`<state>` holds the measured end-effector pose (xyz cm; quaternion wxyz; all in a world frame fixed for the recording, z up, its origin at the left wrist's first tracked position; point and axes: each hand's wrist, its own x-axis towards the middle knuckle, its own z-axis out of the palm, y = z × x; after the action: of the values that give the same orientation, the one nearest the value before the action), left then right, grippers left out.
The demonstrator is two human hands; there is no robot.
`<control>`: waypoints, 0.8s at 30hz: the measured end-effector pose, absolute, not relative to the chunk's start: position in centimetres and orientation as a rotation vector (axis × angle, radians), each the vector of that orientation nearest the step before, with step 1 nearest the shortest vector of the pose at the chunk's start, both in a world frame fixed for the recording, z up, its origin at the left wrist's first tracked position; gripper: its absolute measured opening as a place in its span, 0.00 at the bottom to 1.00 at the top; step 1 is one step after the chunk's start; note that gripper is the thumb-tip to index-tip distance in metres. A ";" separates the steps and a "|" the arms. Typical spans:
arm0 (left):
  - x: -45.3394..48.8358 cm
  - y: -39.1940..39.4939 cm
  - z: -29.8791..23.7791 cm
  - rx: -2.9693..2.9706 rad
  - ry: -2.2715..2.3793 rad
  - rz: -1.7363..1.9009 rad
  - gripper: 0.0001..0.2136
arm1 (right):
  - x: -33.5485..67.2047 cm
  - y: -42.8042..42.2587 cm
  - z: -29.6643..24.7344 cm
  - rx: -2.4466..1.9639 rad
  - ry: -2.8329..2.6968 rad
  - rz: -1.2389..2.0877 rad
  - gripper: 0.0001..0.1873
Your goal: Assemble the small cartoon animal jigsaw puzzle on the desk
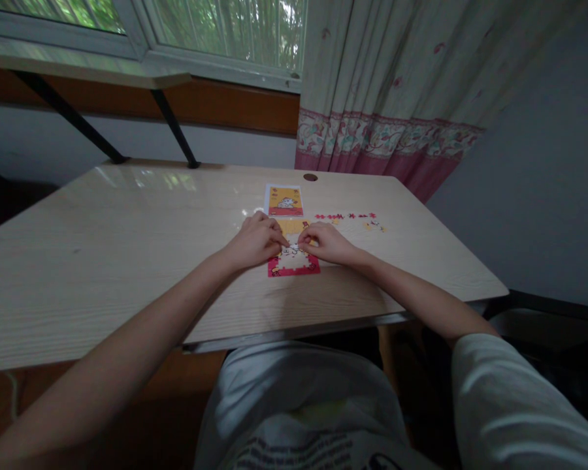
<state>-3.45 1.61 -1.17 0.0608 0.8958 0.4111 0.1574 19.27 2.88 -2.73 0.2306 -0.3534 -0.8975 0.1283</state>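
A jigsaw puzzle (313, 268) lies on the table in front of me, its red border joined along the bottom and yellow pieces at the top. White pieces with black lines show in its middle, between my hands. From the left, my left hand (261, 240) rests at the puzzle's edge, its index finger stretched onto the white pieces. My right hand (327, 241) is on the opposite side, thumb and index finger pinched at the white part. What they pinch looks like a puzzle piece, mostly hidden by the fingers.
A picture card (285, 202) with a white animal on yellow and red lies just beyond the puzzle. Right of it are a row of loose red pieces (329, 217) and several yellow and white pieces (375, 226). Black shelf supports (175, 127) stand at the table's back left.
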 end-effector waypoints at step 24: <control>-3.5 1.3 -0.7 2.771 1.209 0.444 0.15 | 19.9 2.2 -1.5 -0.808 -2.691 0.106 0.09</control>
<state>-3.51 1.26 -0.67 0.0431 0.9059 0.3954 0.1452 19.85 2.21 -1.50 0.1643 -0.2835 -0.9441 0.0372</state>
